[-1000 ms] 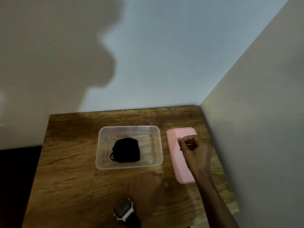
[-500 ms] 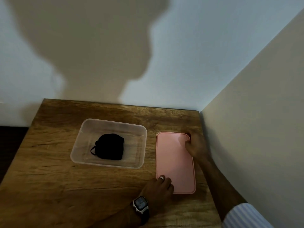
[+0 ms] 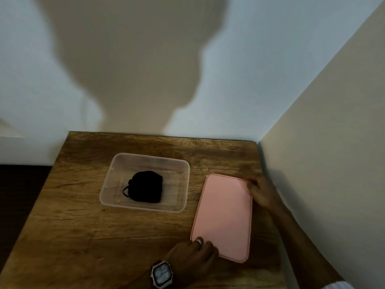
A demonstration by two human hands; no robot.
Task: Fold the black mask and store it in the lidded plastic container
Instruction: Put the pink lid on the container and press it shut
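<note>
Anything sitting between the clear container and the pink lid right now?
Nothing: in the head view only a bare strip of wooden table separates the clear container from the pink lid.

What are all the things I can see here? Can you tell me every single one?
table: one, brown wood, in the corner between two walls.
container: one, clear plastic, open, on the table's left-middle.
mask: one, black, folded, inside the container.
lid: one, pink, lying on the table to the right of the container.
walls: two, pale, behind and to the right; a big shadow falls on the back one.
watch: one, dark face, on the left wrist.
left hand: one, at the lid's near corner.
right hand: one, at the lid's far right edge.
</note>
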